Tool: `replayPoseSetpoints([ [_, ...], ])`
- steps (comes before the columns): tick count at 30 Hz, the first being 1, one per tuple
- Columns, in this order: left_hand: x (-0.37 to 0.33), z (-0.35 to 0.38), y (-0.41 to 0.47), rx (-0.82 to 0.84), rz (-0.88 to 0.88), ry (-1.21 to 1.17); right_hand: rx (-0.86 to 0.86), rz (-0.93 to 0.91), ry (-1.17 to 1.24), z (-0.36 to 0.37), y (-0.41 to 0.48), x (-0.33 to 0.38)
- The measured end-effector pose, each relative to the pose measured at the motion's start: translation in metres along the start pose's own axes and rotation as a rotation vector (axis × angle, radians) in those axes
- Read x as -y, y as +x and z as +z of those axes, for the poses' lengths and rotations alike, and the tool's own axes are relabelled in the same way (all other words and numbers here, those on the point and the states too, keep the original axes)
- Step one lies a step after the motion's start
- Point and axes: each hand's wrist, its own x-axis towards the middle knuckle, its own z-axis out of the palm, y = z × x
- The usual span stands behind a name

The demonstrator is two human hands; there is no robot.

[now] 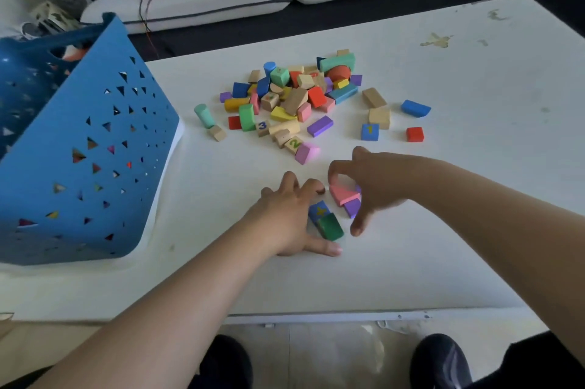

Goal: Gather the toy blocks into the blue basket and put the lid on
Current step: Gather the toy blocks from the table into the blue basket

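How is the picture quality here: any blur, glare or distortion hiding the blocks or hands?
Head view: soft even daylight, faint shadows on the table under the left hand and right hand; wide-angle stretch swells the blue basket at the left edge; block pile sharp enough to read digits, the pink block in the right hand slightly soft; mild glare on the floor.

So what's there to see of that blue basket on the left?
The blue basket looks like moulded plastic, its walls punched with small triangular holes, a handle slot near the rim. Coloured blocks show through the holes. It stands at the left of the white table, seeming tipped in this wide view, a white edge along its right side. The left hand and right hand are clear of it.
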Motion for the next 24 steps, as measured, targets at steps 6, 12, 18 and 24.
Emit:
replayPoseSetpoints([
  [6, -0.008, 0.013, 0.001, -0.113, -0.004, -0.07, -0.106, -0.097, 0.021, 0.009, 0.009, 0.019],
  [12, 0.015, 0.016, 0.001, -0.212, -0.029, -0.203, -0.121, -0.09, 0.102, 0.01, 0.015, 0.021],
  [18, 0.034, 0.023, 0.005, -0.309, -0.043, -0.27, -0.131, -0.087, 0.168, 0.009, 0.021, 0.02],
  [24, 0.027, 0.042, -0.001, -0.412, -0.01, -0.32, -0.196, -0.112, 0.045, 0.014, 0.025, 0.021],
])
